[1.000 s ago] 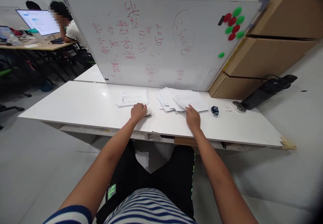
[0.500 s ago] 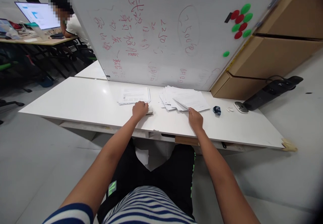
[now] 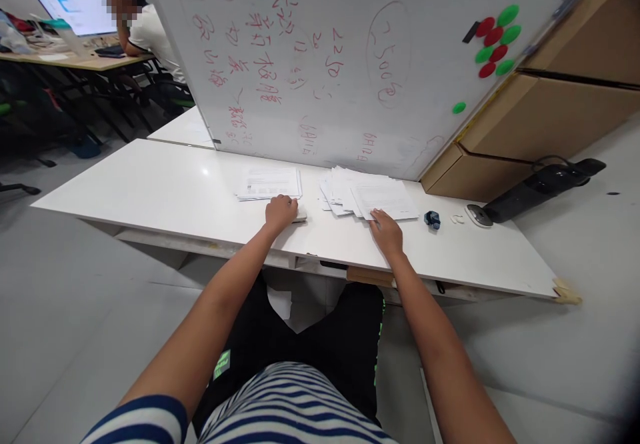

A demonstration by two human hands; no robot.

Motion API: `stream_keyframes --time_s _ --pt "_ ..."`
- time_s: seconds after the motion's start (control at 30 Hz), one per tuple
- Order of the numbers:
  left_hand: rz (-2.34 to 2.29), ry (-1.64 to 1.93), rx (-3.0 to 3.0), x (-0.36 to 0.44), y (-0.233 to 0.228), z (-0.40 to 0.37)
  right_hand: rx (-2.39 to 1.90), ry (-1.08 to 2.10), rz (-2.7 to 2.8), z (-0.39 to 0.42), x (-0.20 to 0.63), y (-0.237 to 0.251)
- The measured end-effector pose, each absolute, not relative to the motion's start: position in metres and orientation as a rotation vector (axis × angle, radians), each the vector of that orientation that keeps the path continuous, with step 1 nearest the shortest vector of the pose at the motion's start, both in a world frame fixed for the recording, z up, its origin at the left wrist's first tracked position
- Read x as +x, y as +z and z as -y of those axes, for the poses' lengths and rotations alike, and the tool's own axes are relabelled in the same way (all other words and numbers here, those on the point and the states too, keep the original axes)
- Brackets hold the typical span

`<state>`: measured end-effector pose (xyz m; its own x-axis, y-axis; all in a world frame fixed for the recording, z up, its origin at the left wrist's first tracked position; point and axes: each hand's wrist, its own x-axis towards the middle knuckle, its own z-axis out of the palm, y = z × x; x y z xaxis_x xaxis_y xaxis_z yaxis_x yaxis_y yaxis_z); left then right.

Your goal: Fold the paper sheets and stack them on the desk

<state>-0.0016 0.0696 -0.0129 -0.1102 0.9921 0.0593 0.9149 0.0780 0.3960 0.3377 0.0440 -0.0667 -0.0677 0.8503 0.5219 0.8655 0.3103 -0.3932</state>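
My left hand (image 3: 281,213) is closed over a small pale object with a dark base, apparently a stapler (image 3: 301,218), resting on the white desk. Its far end is hidden under my fingers. Just beyond that hand lies a neat stack of printed sheets (image 3: 270,182). My right hand (image 3: 387,232) grips the near edge of some sheets of paper (image 3: 385,197), thumb and fingers at their corner. These sheets lie on top of a loose, fanned-out pile of papers (image 3: 336,194).
A whiteboard (image 3: 330,97) with red writing and magnets stands along the desk's (image 3: 150,191) back edge. To the right are a dark blue small object (image 3: 433,220), a computer mouse (image 3: 479,215), a black bottle (image 3: 540,191) and stacked cardboard boxes (image 3: 560,117). A person (image 3: 157,41) sits at another table.
The sheets at my right hand, earlier tilted up at the near corner, now lie flatter on the pile. My left hand stays on the stapler. The camera view has shifted slightly.
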Motion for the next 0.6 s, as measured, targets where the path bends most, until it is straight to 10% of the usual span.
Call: stream_keyframes --time_s 0.6 --pt "-2.127 0.515 1.914 -0.0015 -0.0148 -0.071 -1.566 -0.081 1.887 -0.0458 0.3383 -0.0649"
